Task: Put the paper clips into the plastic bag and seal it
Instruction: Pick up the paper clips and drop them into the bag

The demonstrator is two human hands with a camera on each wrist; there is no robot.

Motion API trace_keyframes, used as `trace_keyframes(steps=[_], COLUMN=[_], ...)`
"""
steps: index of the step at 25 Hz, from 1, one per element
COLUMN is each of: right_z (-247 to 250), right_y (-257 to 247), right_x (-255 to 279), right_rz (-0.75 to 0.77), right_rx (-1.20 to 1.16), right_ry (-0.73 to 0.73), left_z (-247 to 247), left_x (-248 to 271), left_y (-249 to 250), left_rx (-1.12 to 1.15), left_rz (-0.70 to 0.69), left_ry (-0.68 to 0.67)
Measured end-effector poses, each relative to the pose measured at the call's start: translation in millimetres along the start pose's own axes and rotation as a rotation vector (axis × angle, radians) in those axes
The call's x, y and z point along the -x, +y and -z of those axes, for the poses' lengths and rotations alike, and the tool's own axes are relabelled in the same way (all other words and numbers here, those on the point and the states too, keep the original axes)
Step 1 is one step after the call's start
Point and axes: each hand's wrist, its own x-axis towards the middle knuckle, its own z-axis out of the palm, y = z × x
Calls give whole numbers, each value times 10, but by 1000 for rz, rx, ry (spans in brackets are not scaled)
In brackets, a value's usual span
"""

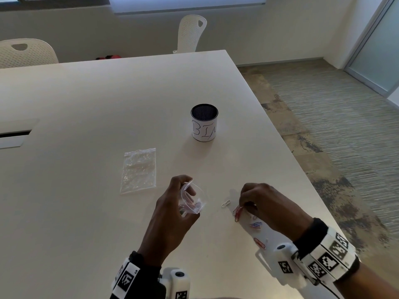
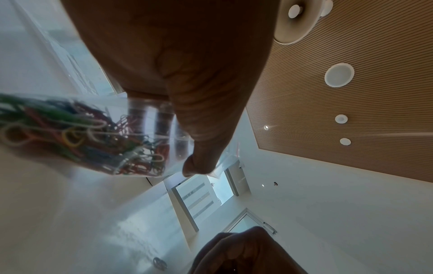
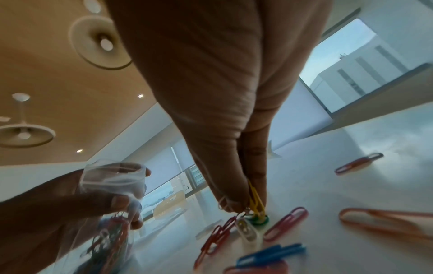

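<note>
Plastic bag (image 1: 192,199): our left hand (image 1: 172,214) is pinching its mouth open, ready for loading; coloured clips are showing through its clear sides. Paper clips (image 3: 251,213): our right hand (image 1: 262,203) is pinching several at its fingertips; more are lying loose on the table (image 1: 86,104) beside them.

clear bag (image 1: 193,200) open, part-filled w/ coloured clips (image 2: 77,137); more clips (image 1: 255,225) loose on table.

Red, blue, white, yellow, green seen on paper clips (image 3: 284,224); zip bag (image 1: 192,199) clear; pen cup (image 1: 204,122) black mesh w/ white label.
</note>
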Motion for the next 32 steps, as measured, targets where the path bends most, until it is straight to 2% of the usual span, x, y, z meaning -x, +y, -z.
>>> trace_keyframes(steps=[3,7,10,12,16,19,23,26,29,32], right_z=[7,103,185,180,34,-51,24,156,269,294], right_y=[98,11,-262,-464,-828,-976,-1002,-792,-395,70], right_x=[-2,1,-8,-70,-289,-378,-371,-291,-108,125], right_rz=[-73,-230,-189,-150,11,72,128,45,-63,-265], right_rx=[-221,-673,-970,-1022,-746,-550,-489,-470,-354,-165], right_ry=[111,247,288,329,383,313,312,390,450,397], left_z=[-3,-11,-21,-24,-14,-4,11,4,-5,-14], left_x=[0,-4,-14,-14,-6,3,12,11,17,11], left_y=[9,26,41,40,33,38,44,25,10,2], left_rx=[3,5,-5,-22,-52,-35,-42,-29,-2,21], left_rz=[1,4,0,-7,5,-1,5,-16,-15,-14], left_ry=[1,-7,-9,-9,-27,-31,-16,-5,5,0])
